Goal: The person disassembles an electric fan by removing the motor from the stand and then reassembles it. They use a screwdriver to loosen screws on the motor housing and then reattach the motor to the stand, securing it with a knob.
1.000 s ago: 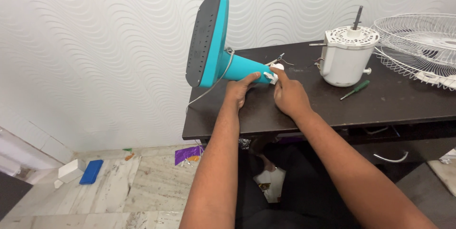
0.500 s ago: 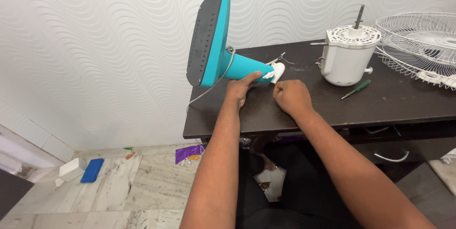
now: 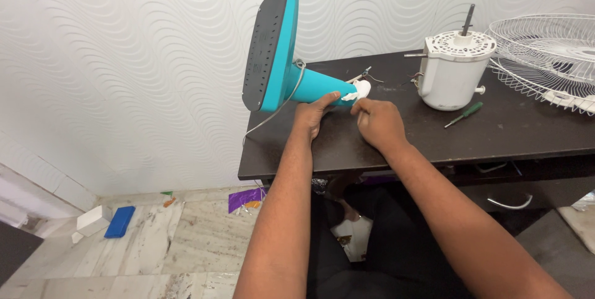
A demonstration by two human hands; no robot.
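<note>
Left hand (image 3: 312, 113) was wrapped round the teal neck of the fan stand (image 3: 291, 70), fingers closed on it, holding it tipped on its side at the front-left corner of the dark table (image 3: 527, 131). Right hand (image 3: 377, 122) sat just right of that neck, fingers curled, pinching at the white end piece (image 3: 361, 91); how firmly, I couldn't tell. The stand's heavy round base hung out past the table's left edge, over the floor. That looked like the risk: loosen the left grip and the base's weight could have rolled it off. A thin grey cable (image 3: 273, 116) drooped from the stand and could have snagged. Right of the stand stood a white motor (image 3: 452, 70), a green screwdriver (image 3: 465, 114) and a wire fan guard (image 3: 545, 57), with bare tabletop between.
</note>
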